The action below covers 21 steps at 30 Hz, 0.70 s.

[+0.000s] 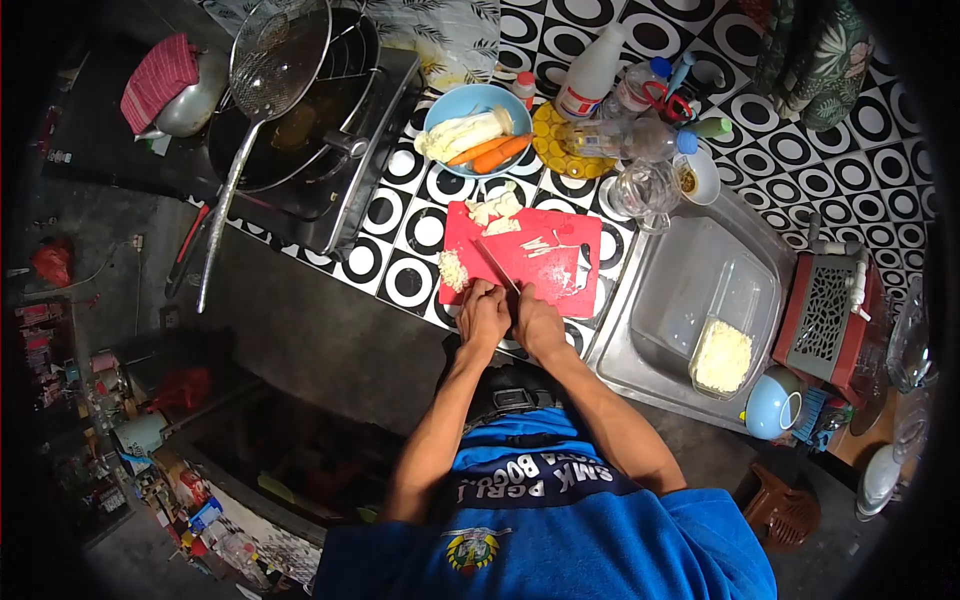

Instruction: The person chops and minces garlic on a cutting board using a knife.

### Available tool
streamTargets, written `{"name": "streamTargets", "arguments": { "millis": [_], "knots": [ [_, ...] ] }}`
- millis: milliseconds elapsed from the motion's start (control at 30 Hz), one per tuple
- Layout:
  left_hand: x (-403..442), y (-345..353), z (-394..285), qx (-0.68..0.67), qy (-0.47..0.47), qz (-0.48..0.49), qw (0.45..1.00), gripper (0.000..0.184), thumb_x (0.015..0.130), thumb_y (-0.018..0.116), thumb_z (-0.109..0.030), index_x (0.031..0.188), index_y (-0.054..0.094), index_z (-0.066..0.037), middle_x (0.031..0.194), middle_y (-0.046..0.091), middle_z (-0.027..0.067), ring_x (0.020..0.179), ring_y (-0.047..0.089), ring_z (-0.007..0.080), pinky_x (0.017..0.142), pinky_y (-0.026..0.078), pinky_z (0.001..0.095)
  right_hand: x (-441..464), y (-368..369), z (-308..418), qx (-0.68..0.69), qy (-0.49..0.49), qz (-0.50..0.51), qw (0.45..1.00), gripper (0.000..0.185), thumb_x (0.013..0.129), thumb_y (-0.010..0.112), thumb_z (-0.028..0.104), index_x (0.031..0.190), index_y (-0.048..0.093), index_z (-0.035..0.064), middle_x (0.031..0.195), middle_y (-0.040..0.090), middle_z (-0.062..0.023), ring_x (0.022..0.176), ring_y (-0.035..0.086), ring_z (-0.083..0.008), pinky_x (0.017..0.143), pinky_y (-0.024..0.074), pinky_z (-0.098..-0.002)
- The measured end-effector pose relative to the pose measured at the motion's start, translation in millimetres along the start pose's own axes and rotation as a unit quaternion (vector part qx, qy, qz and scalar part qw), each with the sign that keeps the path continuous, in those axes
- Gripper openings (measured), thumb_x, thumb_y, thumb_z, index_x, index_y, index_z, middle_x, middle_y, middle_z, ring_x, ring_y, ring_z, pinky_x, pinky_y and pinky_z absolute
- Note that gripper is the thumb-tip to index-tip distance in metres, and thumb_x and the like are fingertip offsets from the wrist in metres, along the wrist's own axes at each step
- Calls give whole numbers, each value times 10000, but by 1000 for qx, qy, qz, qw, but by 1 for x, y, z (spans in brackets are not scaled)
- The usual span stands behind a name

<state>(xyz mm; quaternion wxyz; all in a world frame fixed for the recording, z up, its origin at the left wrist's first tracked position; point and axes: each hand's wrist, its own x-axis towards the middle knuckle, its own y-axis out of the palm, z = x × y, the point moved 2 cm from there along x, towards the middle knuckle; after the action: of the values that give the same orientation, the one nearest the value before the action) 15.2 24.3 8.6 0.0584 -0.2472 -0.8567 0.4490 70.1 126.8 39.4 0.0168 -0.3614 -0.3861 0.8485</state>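
On the left, the strainer [277, 65] is seen with its long handle jutting past the front edge of the stove [378, 140], where it could be caught by a passing arm. Small chopped pieces [453, 270] are heaped at the left edge of the red cutting board [565, 225]; by a sideways push they could be spilled onto the tiled counter [405, 275]. The left hand [483, 317] is held with fingers bent close beside the knife [497, 265] (whether anything is gripped beneath them cannot be told), so a fingertip could be nicked by a slip. The knife is slanted over the board, and its handle is grasped by the right hand's [538, 325] curled fingers. Farther right, thin scraps [538, 246] are strewn, by which a stroke could be deflected.
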Motion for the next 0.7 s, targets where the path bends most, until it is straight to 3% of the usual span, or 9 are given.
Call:
{"name": "streamTargets", "arguments": {
  "millis": [67,267,367,467,700],
  "knots": [
    [-1,1,2,-4,8,-8,1000,165,786,628,-121,935,682,-75,969,597,83,888,599,313,756,484,413,10,-2,7,18,2,-41,999,540,723,657,97,1142,372,-89,845,622,-304,838,626,-447,730,516,-482],
    [-1,0,2,-13,2,-3,1000,158,793,614,-105,933,672,-58,965,598,82,878,600,313,750,482,418,-11,-5,-1,-17,-1,3,1000,469,750,620,117,1095,386,-98,839,613,-326,834,619,-463,724,506,-499],
    [1,-2,1,10,-5,24,1000,164,795,617,-112,942,674,-65,962,601,92,872,600,319,750,481,418,-12,1,-3,-1,-5,-7,1000,503,735,614,99,1126,381,-114,841,613,-326,831,622,-457,724,507,-494],
    [0,3,6,-18,13,-24,999,137,807,613,-130,917,673,-74,941,603,109,867,597,329,740,481,427,4,0,6,12,-13,-49,999,549,684,672,59,1119,375,-97,837,616,-318,830,623,-456,720,509,-492],
    [3,-1,3,-3,-1,7,1000,155,790,611,-99,923,674,-50,916,607,120,869,597,332,753,481,424,-13,-3,-2,-11,-15,-3,1000,533,740,641,136,1142,392,-111,826,613,-319,807,618,-461,709,507,-494]
  ]
}}
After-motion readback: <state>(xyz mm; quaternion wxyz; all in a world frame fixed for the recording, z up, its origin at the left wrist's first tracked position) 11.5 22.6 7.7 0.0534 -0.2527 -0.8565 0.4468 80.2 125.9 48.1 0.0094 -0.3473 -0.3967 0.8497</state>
